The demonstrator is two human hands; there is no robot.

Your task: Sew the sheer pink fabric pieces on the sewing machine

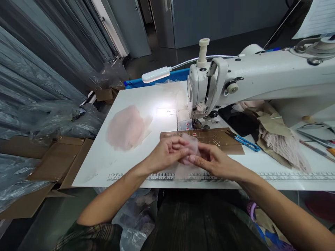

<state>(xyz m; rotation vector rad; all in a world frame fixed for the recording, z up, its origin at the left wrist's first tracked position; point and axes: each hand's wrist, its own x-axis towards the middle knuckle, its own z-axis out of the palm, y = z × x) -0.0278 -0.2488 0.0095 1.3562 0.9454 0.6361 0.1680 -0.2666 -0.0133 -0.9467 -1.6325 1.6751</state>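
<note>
A small piece of sheer, pale pink fabric [188, 169] is pinched between my two hands, just above the table's front edge. My left hand [174, 151] grips it from the left, fingers curled. From the right, my right hand [211, 160] holds it between thumb and fingers. Behind the hands lies a brown taped cardboard strip [217, 136], in front of the needle area of a white sewing machine [206, 87]. A heap of the same kind of pink sheer fabric [127, 128] rests on the table to the left.
Blue thread snips [247, 142] lie right of the cardboard. Fabric scraps [282, 143] and tools [319, 143] are under the machine arm. A printed ruler [274, 176] runs along the white table's [91, 170] front edge. A lit lamp [156, 75] hangs over it. Cardboard boxes [59, 160] stand at left.
</note>
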